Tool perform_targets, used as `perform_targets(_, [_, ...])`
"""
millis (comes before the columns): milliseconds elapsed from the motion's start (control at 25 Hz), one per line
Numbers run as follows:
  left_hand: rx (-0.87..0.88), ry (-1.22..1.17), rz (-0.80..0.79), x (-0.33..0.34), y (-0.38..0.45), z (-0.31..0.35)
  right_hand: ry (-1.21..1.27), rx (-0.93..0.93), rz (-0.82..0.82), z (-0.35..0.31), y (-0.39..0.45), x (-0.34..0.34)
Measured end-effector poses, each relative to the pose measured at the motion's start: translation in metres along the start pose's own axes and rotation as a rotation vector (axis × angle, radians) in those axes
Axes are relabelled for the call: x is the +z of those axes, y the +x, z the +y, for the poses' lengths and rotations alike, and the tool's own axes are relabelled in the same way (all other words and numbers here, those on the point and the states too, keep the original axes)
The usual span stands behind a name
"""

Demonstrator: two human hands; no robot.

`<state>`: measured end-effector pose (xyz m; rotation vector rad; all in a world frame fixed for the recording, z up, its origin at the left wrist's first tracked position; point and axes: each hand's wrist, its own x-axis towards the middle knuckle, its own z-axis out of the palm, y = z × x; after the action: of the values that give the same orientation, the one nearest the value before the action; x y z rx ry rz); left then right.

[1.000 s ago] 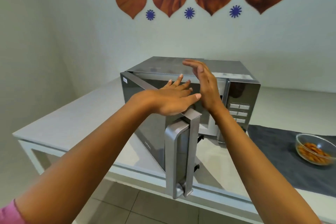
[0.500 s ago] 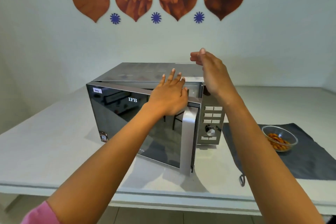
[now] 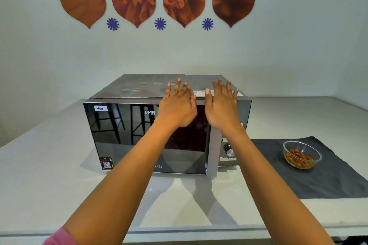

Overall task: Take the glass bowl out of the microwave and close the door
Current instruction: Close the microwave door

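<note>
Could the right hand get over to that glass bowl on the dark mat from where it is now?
Probably yes. The right hand lies flat at the microwave's top front edge, holding nothing, and the glass bowl sits in the open on the dark mat to its right, with nothing between them.

Soft even light; glossy door mirrors room; wide-angle edge bending.

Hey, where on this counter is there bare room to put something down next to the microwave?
Bare counter lies left of the microwave and in front of it. On the right, the grey mat has room before the glass bowl. Both hands, left hand and right hand, crowd the door's top.
</note>
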<state>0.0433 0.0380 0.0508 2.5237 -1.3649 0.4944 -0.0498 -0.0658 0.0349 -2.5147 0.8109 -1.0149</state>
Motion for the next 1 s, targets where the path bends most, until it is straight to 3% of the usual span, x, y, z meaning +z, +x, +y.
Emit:
perform_targets(280, [0.013, 0.007, 0.042, 0.010, 0.007, -0.007, -0.133, -0.082, 0.064, 0.003, 0.011, 0.012])
perform_targets(720, [-0.013, 0.041, 0.153, 0.022, 0.012, -0.007, -0.140, -0.101, 0.088, 0.007, 0.016, 0.016])
perform_targets(1000, [-0.033, 0.055, 0.144, 0.023, 0.016, -0.006, -0.155, -0.160, 0.139, 0.012, 0.020, 0.020])
